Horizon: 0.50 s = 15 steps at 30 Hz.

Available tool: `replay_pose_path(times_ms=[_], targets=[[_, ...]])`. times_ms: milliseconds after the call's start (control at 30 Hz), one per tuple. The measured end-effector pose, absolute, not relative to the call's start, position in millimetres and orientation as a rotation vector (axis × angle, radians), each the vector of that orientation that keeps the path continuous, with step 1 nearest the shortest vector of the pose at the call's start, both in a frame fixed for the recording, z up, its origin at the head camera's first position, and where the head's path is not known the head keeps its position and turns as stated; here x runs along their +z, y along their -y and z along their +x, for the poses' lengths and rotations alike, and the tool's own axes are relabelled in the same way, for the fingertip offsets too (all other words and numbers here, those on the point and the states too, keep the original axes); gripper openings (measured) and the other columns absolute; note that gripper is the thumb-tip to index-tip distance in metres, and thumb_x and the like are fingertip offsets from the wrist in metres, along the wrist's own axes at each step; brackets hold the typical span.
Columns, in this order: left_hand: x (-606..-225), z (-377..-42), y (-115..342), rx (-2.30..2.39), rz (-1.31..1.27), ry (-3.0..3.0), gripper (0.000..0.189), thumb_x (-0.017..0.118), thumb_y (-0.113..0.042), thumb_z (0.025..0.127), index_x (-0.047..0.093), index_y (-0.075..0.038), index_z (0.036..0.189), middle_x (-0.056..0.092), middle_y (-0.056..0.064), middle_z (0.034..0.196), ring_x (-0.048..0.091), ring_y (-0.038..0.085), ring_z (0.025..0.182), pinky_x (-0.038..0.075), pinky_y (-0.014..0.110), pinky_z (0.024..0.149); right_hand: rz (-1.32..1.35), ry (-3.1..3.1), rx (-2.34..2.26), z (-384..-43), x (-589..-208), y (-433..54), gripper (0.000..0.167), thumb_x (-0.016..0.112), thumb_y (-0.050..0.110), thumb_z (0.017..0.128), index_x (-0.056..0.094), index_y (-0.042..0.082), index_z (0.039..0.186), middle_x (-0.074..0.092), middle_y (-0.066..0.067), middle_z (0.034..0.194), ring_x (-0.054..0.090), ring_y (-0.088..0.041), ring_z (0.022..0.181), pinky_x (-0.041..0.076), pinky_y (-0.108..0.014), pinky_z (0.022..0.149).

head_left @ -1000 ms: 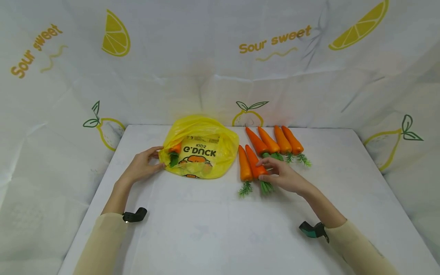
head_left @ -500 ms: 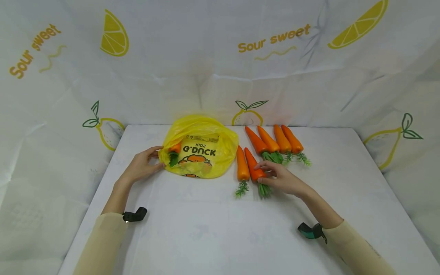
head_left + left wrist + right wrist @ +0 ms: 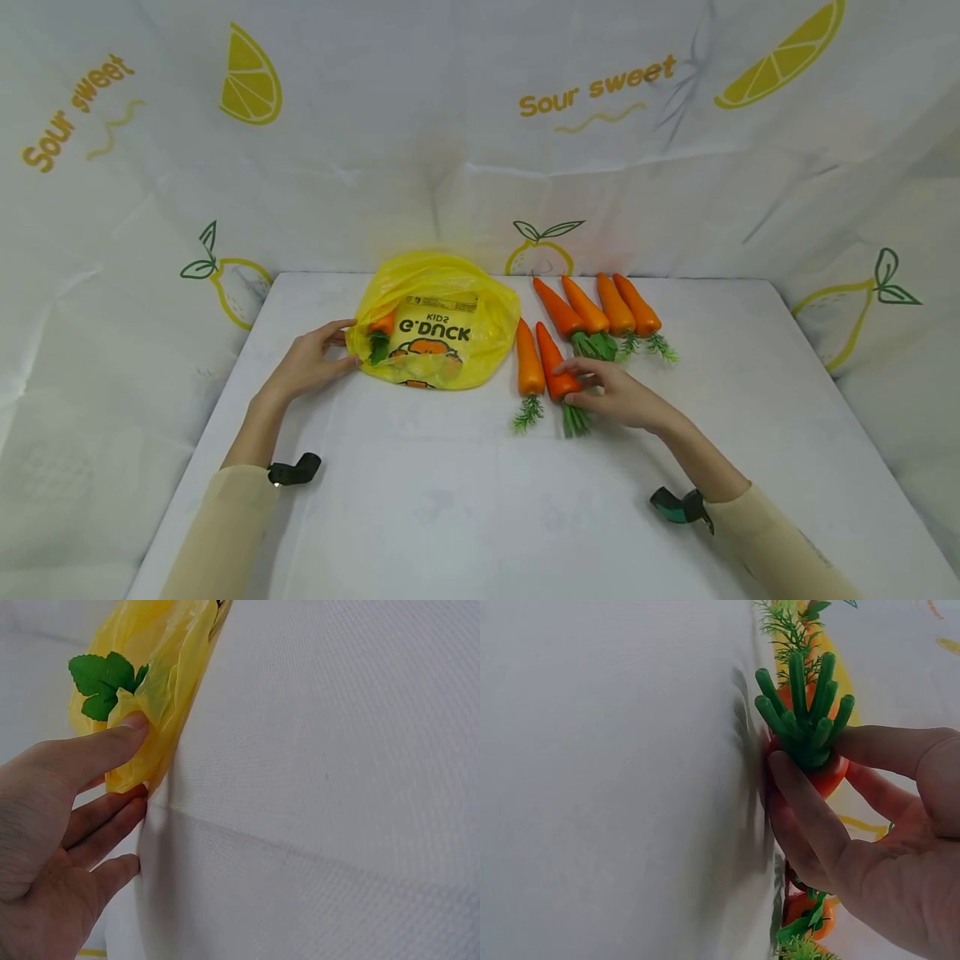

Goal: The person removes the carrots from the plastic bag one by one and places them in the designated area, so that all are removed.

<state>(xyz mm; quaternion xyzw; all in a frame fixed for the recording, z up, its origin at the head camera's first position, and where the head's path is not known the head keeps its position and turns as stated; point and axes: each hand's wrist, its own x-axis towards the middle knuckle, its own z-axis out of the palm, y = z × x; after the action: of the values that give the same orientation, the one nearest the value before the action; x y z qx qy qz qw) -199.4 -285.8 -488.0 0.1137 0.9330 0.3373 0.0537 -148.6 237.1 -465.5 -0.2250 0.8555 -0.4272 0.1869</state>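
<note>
A yellow plastic bag [image 3: 491, 333] with duck print lies on the table, its mouth gaping. Inside its left side shows a carrot [image 3: 384, 322] with a green leaf [image 3: 105, 679]. My left hand [image 3: 311, 360] pinches the bag's left edge, thumb on top and fingertips beneath. Right of the bag, my right hand [image 3: 618, 393] holds the top end of a red-orange carrot [image 3: 552, 360] with stubby green stems [image 3: 804, 712], thumb and fingers on opposite sides. That carrot lies beside another carrot [image 3: 529, 362] with feathery greens, whose tip is near the bag.
Several more carrots [image 3: 618, 307] lie in a row at the back right, tops toward me. The white table [image 3: 450, 500] ends against a hanging white cloth [image 3: 420, 192] printed with lemons. A small dark device [image 3: 296, 471] sits at each wrist.
My right hand has shifted slightly toward me and left with the stubby-stemmed carrot. The feathery-topped carrot beside it has slid slightly left. My left hand and the bag stay put.
</note>
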Motion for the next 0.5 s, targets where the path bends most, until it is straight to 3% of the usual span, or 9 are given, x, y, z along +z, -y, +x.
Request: replay_pose_path(times_ms=[267, 500], targets=[[-489.4, -198.9, 285.2, 1.022, 0.336, -2.840, 0.070, 0.081, -0.020, 0.097, 0.052, -0.004, 0.158, 0.072, 0.027, 0.136, 0.065, 0.047, 0.133, 0.045, 0.068, 0.122, -0.657, -2.374, -1.126, -146.5, -454.2, -246.7, 0.046, 0.067, 0.015, 0.107, 0.059, 0.001, 0.150, 0.065, -0.024, 0.147, 0.061, -0.047, 0.136, 0.053, -0.064, 0.115], [-490.1, -199.2, 286.2, 1.026, 0.348, -2.843, 0.070, 0.080, -0.019, 0.097, 0.051, -0.004, 0.159, 0.072, 0.027, 0.136, 0.065, 0.047, 0.133, 0.044, 0.068, 0.122, -0.645, -2.413, -1.128, -147.5, -437.2, -253.7, 0.043, 0.064, 0.016, 0.109, 0.059, 0.002, 0.149, 0.064, -0.026, 0.148, 0.064, -0.048, 0.134, 0.059, -0.060, 0.108]])
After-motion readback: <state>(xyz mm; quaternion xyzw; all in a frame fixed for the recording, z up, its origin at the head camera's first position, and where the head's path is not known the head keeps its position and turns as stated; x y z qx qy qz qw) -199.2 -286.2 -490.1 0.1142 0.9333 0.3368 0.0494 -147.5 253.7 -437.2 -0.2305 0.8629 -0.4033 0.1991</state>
